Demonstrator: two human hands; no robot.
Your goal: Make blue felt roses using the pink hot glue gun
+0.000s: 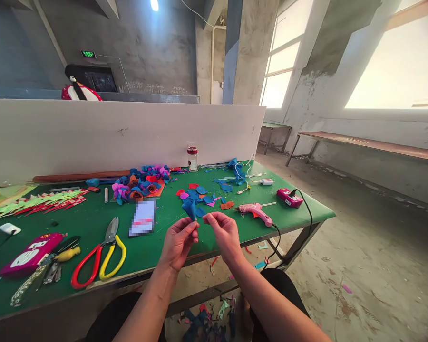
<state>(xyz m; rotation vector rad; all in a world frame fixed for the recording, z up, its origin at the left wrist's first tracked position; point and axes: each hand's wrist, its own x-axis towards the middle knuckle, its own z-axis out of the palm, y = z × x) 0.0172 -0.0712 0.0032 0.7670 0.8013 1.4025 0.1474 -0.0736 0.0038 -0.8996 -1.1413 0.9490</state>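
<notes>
Seated at a green-topped desk (292, 221), a person in dark legwear works blue paper with two bare hands, forearms stretched forward over the near edge. The left hand (178, 241) pinches a rolled blue paper cone (189, 208) by its narrow lower end, thumb and fingers closed around it, the wider end tilted up and flaring above the knuckles. The right hand (224, 233), just beside it, has thumb and forefinger drawn together at the edge of a small blue petal (200, 212); whether they grip it cannot be told. Beyond the hands, loose paper petals (196, 195) in blue, red, orange and pink lie scattered, with a heap of paper flowers (141, 184) to their left and a red-lidded glass jar (192, 160) behind. To the right rest a pink glue gun (256, 212), a corded magenta box (288, 198) and a white adapter (267, 181). On the left lie scissors (109, 239) with one red and one yellow handle, a pixelated rectangular item (143, 218), a second magenta box (28, 256) and fringed paper strips (57, 199) in red and green. A white board (128, 137) stands along the far side; paper scraps (203, 325) litter the floor below.
</notes>
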